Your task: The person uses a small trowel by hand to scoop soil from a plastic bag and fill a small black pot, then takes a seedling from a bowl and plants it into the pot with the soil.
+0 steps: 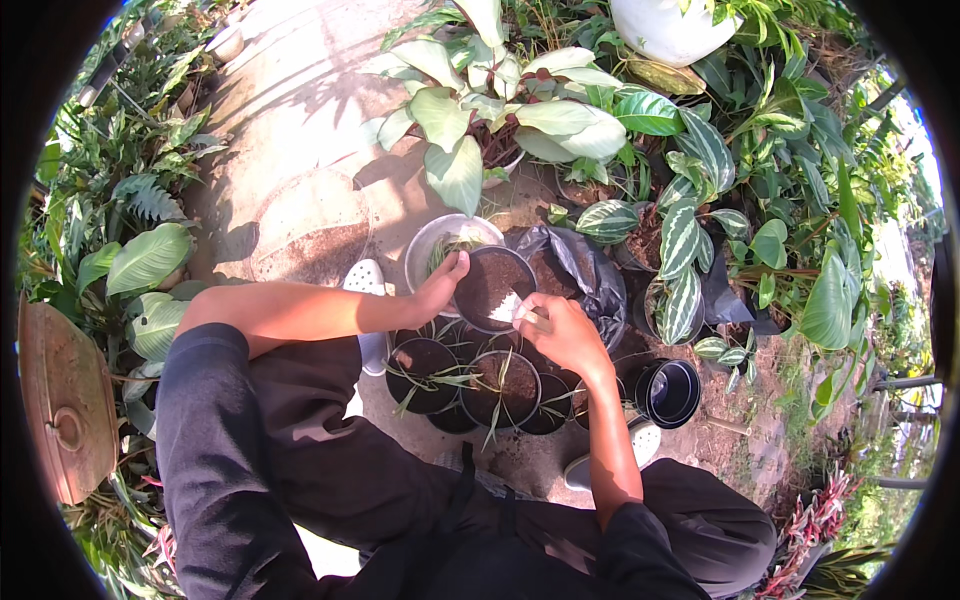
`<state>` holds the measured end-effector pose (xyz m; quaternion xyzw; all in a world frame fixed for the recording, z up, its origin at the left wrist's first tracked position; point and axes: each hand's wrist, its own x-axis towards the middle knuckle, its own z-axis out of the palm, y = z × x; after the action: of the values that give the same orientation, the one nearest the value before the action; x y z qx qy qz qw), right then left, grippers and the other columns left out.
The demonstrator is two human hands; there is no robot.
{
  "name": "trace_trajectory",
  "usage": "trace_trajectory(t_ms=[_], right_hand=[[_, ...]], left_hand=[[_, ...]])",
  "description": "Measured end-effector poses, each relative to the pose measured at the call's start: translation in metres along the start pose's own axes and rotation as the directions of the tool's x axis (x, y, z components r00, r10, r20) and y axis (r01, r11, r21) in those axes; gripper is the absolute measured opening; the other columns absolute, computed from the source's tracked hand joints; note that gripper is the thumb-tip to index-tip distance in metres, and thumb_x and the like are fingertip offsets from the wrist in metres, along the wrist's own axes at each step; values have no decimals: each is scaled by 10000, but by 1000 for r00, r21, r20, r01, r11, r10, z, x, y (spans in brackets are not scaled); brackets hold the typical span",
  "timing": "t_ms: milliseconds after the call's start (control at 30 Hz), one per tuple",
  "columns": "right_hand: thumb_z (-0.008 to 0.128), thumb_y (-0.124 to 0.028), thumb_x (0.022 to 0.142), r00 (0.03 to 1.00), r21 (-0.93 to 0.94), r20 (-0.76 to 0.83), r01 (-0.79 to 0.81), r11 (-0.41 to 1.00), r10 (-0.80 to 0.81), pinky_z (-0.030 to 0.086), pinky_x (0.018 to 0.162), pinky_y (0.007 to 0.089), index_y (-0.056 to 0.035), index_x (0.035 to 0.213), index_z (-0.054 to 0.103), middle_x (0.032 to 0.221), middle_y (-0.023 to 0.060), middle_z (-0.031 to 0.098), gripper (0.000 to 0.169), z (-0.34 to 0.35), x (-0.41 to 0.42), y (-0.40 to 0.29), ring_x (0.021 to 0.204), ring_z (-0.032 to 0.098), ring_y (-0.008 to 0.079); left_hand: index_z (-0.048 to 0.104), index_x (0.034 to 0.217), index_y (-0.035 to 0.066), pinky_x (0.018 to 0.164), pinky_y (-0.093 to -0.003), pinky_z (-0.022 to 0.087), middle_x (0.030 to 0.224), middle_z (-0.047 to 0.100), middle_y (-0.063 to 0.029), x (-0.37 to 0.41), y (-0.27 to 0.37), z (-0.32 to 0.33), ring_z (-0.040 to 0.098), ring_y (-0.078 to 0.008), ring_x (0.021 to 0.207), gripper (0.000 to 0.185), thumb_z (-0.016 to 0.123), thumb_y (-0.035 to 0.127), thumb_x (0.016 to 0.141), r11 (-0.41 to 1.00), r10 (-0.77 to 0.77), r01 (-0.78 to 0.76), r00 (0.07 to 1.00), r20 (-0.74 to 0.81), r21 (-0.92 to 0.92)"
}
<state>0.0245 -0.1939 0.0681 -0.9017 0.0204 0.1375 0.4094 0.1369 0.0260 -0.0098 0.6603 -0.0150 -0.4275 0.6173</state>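
A black plastic plant pot point(480, 276) filled with brown soil is tilted in front of me, above several smaller pots. My left hand point(439, 291) holds it by its left rim, fingers pointing up along the side. At the lower right rim, my right hand point(562, 330) grips what looks like the handle of a small hand tool point(505, 306). Its bright pale end lies over the soil; glare hides its exact shape. Behind the pot stands a pale round bowl point(421, 251) with green grassy seedlings in it. A black plastic bag point(592, 274) of soil lies to the right.
Potted seedlings with thin leaves point(501, 390) crowd the ground between my feet. Nested empty black pots point(667, 394) stand at right. Large-leaved plants point(517, 120) and striped-leaf plants point(679, 240) grow beyond. A brown clay planter point(67, 405) sits far left.
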Motion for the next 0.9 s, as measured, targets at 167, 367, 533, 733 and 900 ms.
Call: trace_trajectory(t_ms=[167,367,533,733,900], right_hand=[[670,-229,834,995,-177,-103,-22,984,4,491,866,469,-114,1027,692,956,196,696,226,-14,-11,0,960,650,395],[663,-221,847,997,-283,-77,-24,959,2,490,854,497,-96,1070,679,949,243,683,257,-27,-24,-26,956,643,412],[646,-229,859,996,-205,-81,11,979,-28,491,839,513,-99,1072,662,947,241,682,250,-9,-15,-21,947,640,427],[634,-232,863,994,-174,-107,0,985,-18,492,845,514,-107,1062,663,931,234,681,237,-13,-14,-16,947,644,420],[649,-231,866,994,-250,-111,-14,968,-15,496,852,496,-108,1038,671,931,221,684,212,-23,-19,-20,953,644,415]], left_hand=[[231,1503,186,1078,-506,415,1472,411,-63,8,-11,-7,414,-234,1372,697,274,660,993,999,24,-24,1000,9,-37],[171,1540,194,1030,-476,439,1454,427,-58,-2,3,2,460,-219,1308,724,260,662,994,998,5,-6,1000,-11,-58],[106,1572,201,1091,-535,381,1568,296,-50,-2,4,1,335,-242,1426,795,278,695,974,997,8,0,995,98,-74],[61,1585,207,1122,-531,329,1587,267,-50,-6,7,3,298,-239,1443,803,278,688,980,999,-41,40,998,50,7],[32,1588,220,1134,-533,304,1603,234,-52,-3,3,-1,274,-242,1454,812,270,698,975,999,-48,48,996,73,6]])
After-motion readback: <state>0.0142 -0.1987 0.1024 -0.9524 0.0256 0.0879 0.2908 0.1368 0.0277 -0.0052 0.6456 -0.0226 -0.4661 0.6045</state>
